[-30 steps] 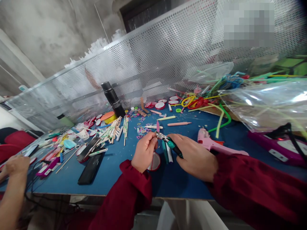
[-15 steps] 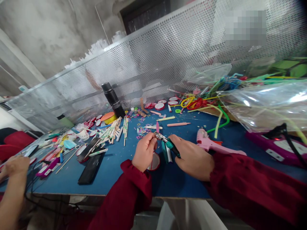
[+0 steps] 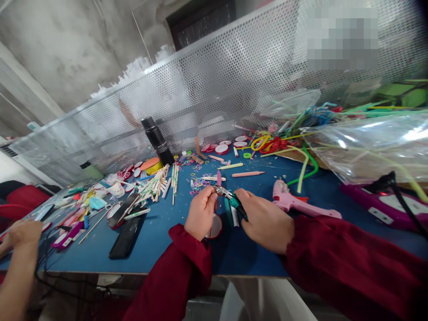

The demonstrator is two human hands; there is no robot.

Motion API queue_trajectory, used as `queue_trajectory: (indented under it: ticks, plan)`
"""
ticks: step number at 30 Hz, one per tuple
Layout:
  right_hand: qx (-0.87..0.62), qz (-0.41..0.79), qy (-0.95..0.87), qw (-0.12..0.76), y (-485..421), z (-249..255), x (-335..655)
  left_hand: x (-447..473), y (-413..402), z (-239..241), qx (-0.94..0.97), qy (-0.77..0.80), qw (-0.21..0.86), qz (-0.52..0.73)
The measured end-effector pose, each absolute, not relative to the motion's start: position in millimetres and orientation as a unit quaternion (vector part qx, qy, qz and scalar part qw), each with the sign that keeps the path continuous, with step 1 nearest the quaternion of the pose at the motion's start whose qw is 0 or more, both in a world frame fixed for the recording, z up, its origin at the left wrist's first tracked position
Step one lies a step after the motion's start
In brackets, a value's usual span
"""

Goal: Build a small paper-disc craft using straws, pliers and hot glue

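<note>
My right hand (image 3: 264,218) is wrapped round the dark green handles of a pair of pliers (image 3: 236,204), whose metal jaws point left. At the jaw tip, my left hand (image 3: 201,211) is closed in a pinch; the small piece between its fingers is too hidden to name. Below the fingers lies a round red-rimmed disc (image 3: 216,225), partly covered by my left hand. Under the pliers are a green and a white marker (image 3: 235,217) on the blue table (image 3: 167,249). A pink glue gun (image 3: 302,206) rests just right of my right hand.
A black bottle (image 3: 158,140) stands by the perforated metal screen (image 3: 214,89). Paper sticks (image 3: 157,187), coloured markers (image 3: 247,174) and a black phone-like slab (image 3: 125,240) lie about. Purple power strip (image 3: 381,205) and plastic bag (image 3: 374,142) are at right. Another person's hand (image 3: 25,234) is at far left.
My right hand and the pliers have shifted very slightly left. My left hand keeps its pinch at the jaw tip, nearly unmoved.
</note>
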State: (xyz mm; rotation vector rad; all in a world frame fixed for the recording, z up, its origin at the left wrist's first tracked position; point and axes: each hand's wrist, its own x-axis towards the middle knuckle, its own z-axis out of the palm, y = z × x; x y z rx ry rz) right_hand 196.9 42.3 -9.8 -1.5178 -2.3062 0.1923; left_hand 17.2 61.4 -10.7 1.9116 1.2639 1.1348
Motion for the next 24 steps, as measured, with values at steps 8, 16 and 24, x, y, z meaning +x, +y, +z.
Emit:
queue_trajectory:
  ticks: [8, 16, 24]
  plan:
    - [-0.534, 0.081, -0.822, 0.182, 42.2, -8.3, 199.7, 19.6, 59.6, -8.8, 0.716, 0.472, 0.289, 0.426]
    - [-0.548, 0.053, -0.814, 0.187, 39.5, -9.9, 196.2, 19.5, 60.5, -10.3, 0.713, 0.486, 0.286, 0.416]
    - [-0.554, 0.003, -0.808, 0.200, 45.3, -14.6, 200.8, 17.2, 62.8, -7.7, 0.695, 0.503, 0.311, 0.409]
